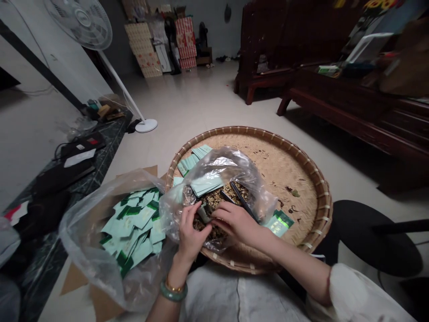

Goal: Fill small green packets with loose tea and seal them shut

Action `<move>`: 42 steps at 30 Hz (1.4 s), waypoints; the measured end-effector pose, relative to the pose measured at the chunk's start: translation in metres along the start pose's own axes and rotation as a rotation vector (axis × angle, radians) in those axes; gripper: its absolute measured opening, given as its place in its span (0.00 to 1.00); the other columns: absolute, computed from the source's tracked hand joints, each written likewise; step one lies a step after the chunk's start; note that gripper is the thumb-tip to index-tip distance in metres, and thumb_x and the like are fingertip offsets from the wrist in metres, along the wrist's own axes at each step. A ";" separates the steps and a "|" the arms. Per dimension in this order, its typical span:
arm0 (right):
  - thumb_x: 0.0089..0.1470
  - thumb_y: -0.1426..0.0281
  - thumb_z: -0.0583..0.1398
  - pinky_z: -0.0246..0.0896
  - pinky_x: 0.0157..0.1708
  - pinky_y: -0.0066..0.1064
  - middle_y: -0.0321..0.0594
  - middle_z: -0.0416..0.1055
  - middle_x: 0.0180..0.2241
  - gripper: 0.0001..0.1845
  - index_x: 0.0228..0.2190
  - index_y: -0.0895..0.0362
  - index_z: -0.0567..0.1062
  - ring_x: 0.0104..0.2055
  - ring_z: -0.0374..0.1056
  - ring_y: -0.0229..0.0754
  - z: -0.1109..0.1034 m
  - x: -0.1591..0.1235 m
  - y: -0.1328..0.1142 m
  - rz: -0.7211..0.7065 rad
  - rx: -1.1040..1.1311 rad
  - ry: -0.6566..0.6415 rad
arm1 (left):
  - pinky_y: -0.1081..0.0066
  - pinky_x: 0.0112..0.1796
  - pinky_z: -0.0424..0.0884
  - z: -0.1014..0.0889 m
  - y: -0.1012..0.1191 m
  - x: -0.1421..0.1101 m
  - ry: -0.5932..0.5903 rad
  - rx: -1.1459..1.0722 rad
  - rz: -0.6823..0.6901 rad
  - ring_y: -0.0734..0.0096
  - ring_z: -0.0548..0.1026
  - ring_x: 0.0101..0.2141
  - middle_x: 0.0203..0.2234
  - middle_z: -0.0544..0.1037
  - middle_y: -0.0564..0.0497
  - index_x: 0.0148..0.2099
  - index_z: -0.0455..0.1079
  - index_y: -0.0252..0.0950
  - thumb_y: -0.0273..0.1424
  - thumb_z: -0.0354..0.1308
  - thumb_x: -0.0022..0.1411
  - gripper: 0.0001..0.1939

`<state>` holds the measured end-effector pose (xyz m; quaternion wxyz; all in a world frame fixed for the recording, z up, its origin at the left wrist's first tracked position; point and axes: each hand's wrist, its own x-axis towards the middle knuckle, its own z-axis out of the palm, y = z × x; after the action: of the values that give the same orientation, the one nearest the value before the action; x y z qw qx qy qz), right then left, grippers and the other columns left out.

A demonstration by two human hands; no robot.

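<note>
My left hand (191,230) and my right hand (236,219) meet over an open clear plastic bag (231,158) of loose dried brown bits (214,197). Between their fingers is a small grey-green sachet (204,213), pinched from both sides; its contents do not show. A stack of pale green sachets (206,184) lies on the bits, just beyond my fingers. Two dark slim sticks (243,199) stand slanted in the bag, close to my right hand. The bag sits in a round woven bamboo tray (321,188) at my lap.
More green sachets (191,162) rest at the tray's back left, others (279,222) at its right. A large plastic bag full of sachets (137,223) stands to the left on cardboard. A white fan (146,125), a dark wooden table (321,100) and a round black base (375,237) surround me.
</note>
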<state>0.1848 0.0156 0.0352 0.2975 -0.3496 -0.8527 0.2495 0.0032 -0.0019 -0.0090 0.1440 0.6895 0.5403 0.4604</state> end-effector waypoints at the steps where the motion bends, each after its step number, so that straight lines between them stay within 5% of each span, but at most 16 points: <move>1: 0.60 0.70 0.54 0.63 0.35 0.31 0.43 0.69 0.34 0.07 0.36 0.57 0.72 0.36 0.66 0.41 -0.003 0.001 0.002 0.018 0.029 0.009 | 0.63 0.42 0.73 -0.001 -0.001 0.001 -0.036 -0.028 -0.040 0.61 0.72 0.45 0.44 0.72 0.44 0.56 0.65 0.38 0.28 0.63 0.50 0.29; 4: 0.60 0.70 0.55 0.62 0.33 0.29 0.40 0.71 0.31 0.07 0.35 0.57 0.73 0.33 0.67 0.39 -0.015 0.004 0.008 0.113 0.154 0.084 | 0.62 0.41 0.73 -0.006 -0.007 0.005 -0.184 -0.183 -0.238 0.59 0.74 0.44 0.46 0.74 0.42 0.55 0.68 0.37 0.33 0.66 0.48 0.30; 7: 0.58 0.69 0.56 0.59 0.29 0.27 0.39 0.72 0.30 0.08 0.31 0.57 0.74 0.31 0.66 0.37 -0.029 0.005 0.011 0.222 0.224 0.090 | 0.64 0.36 0.74 -0.011 -0.014 0.007 -0.311 -0.378 -0.495 0.64 0.77 0.33 0.35 0.80 0.45 0.46 0.75 0.34 0.35 0.65 0.47 0.22; 12: 0.54 0.65 0.61 0.61 0.27 0.27 0.37 0.71 0.27 0.10 0.26 0.58 0.77 0.28 0.66 0.36 -0.043 0.004 0.022 0.320 0.457 -0.061 | 0.67 0.34 0.74 -0.011 -0.014 0.008 -0.288 -0.594 -0.682 0.67 0.77 0.28 0.27 0.81 0.47 0.34 0.79 0.33 0.33 0.69 0.40 0.16; 16: 0.49 0.63 0.64 0.64 0.25 0.28 0.38 0.73 0.28 0.10 0.26 0.57 0.79 0.28 0.67 0.37 -0.050 0.003 0.033 0.389 0.604 0.011 | 0.68 0.33 0.74 -0.008 -0.013 0.009 -0.247 -0.614 -0.729 0.68 0.77 0.27 0.26 0.81 0.47 0.30 0.78 0.33 0.33 0.70 0.38 0.14; 20: 0.52 0.63 0.62 0.67 0.28 0.31 0.41 0.73 0.32 0.10 0.30 0.56 0.79 0.32 0.69 0.39 -0.053 0.002 0.033 0.395 0.499 0.213 | 0.70 0.30 0.73 -0.005 -0.019 0.008 -0.118 -0.573 -0.730 0.70 0.76 0.25 0.24 0.80 0.49 0.29 0.77 0.33 0.35 0.70 0.37 0.15; 23: 0.54 0.65 0.61 0.67 0.39 0.38 0.44 0.72 0.42 0.12 0.40 0.54 0.77 0.43 0.68 0.44 -0.050 0.000 0.022 0.231 0.262 0.293 | 0.70 0.30 0.73 -0.004 -0.022 0.007 -0.043 -0.525 -0.688 0.70 0.75 0.25 0.23 0.80 0.50 0.29 0.76 0.33 0.36 0.69 0.38 0.14; 26: 0.54 0.65 0.61 0.64 0.44 0.43 0.45 0.73 0.42 0.16 0.45 0.54 0.74 0.44 0.64 0.47 -0.044 0.001 0.008 0.019 0.030 0.295 | 0.70 0.30 0.73 -0.005 -0.017 0.007 -0.057 -0.480 -0.630 0.69 0.75 0.25 0.23 0.79 0.50 0.28 0.76 0.33 0.35 0.67 0.41 0.12; 31: 0.58 0.65 0.58 0.62 0.36 0.36 0.42 0.71 0.27 0.10 0.30 0.58 0.75 0.36 0.61 0.45 -0.031 0.010 0.004 -0.135 -0.118 0.191 | 0.72 0.30 0.71 -0.009 -0.003 0.011 -0.128 -0.498 -0.599 0.70 0.75 0.25 0.22 0.79 0.51 0.26 0.76 0.34 0.32 0.66 0.41 0.07; 37: 0.62 0.67 0.53 0.53 0.30 0.29 0.36 0.63 0.20 0.18 0.20 0.57 0.66 0.26 0.58 0.37 -0.020 0.012 0.014 0.024 -0.084 0.104 | 0.77 0.25 0.68 -0.009 -0.002 0.012 -0.099 -0.680 -0.702 0.77 0.71 0.21 0.18 0.74 0.56 0.26 0.72 0.33 0.36 0.68 0.43 0.12; 42: 0.60 0.69 0.53 0.47 0.27 0.26 0.32 0.60 0.21 0.13 0.24 0.57 0.64 0.25 0.56 0.36 -0.015 0.010 0.015 0.219 -0.037 0.034 | 0.71 0.27 0.75 -0.004 0.008 0.008 -0.246 -0.941 -0.889 0.67 0.78 0.28 0.34 0.79 0.49 0.46 0.66 0.35 0.34 0.71 0.40 0.30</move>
<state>0.1955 0.0359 0.0393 0.2764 -0.4500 -0.8087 0.2590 0.0048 0.0012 0.0023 0.6671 0.3116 0.4942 0.4622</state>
